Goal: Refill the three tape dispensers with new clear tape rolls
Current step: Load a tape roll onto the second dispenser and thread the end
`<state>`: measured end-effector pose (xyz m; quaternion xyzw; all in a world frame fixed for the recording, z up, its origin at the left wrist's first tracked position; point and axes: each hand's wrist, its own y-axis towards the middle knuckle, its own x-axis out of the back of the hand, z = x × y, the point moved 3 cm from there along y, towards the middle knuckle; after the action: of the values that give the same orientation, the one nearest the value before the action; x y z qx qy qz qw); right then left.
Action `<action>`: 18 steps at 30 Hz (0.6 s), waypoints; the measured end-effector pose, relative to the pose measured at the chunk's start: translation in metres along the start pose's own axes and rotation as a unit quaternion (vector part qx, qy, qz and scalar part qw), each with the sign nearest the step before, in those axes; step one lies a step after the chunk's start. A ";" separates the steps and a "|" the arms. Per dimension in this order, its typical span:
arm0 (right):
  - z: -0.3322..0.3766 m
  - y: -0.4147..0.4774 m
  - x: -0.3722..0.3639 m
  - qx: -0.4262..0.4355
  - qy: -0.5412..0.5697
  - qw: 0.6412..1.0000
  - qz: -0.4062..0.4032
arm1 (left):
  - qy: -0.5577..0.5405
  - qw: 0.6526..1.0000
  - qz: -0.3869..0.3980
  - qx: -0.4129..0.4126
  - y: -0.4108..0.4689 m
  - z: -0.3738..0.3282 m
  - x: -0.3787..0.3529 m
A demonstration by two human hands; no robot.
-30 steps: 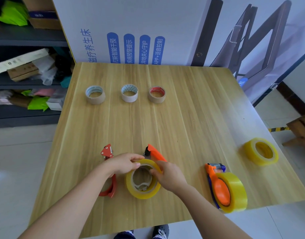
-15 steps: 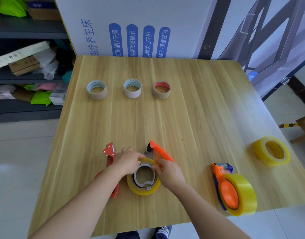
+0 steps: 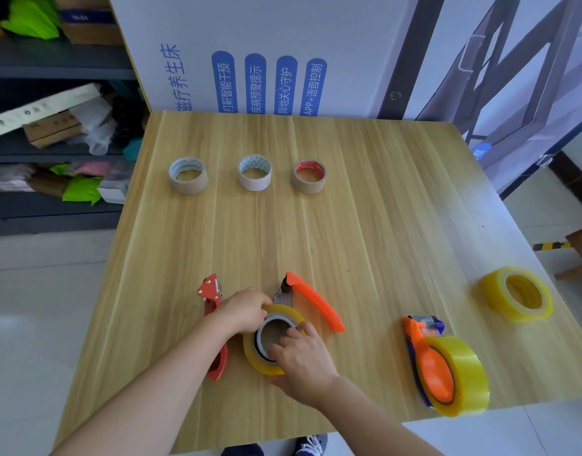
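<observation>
Both left hand [image 3: 243, 312] and right hand [image 3: 304, 362] were clamped round the yellowish clear tape roll [image 3: 258, 362], presumably for seating on the orange plastic dispenser [image 3: 317, 302].

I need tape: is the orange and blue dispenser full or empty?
Full: the orange and blue plastic tape dispenser carries a thick yellowish clear tape roll.

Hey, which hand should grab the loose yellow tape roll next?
Right, probably. The loose roll lies near the table's right edge, on the right hand's side. The left hand sits by the red dispenser and would have to cross over. Both hands grip the middle roll.
</observation>
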<state>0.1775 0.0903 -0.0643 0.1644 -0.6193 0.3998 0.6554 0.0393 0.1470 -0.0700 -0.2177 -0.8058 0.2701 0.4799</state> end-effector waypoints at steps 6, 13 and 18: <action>-0.013 -0.001 0.039 -0.086 0.259 0.958 -0.089 | -0.442 0.892 -0.088 0.048 -0.018 0.000 0.022; -0.020 -0.005 0.111 -0.044 0.678 0.728 -0.087 | -0.768 0.640 -0.002 0.039 -0.022 -0.004 0.032; -0.016 -0.015 0.149 0.009 0.737 0.668 -0.103 | -0.800 0.600 0.014 -0.006 -0.043 -0.028 0.062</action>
<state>0.1864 0.1394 0.0773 -0.1154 0.0901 0.3265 0.9338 0.0328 0.1584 0.0094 0.0713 -0.8661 0.3381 -0.3612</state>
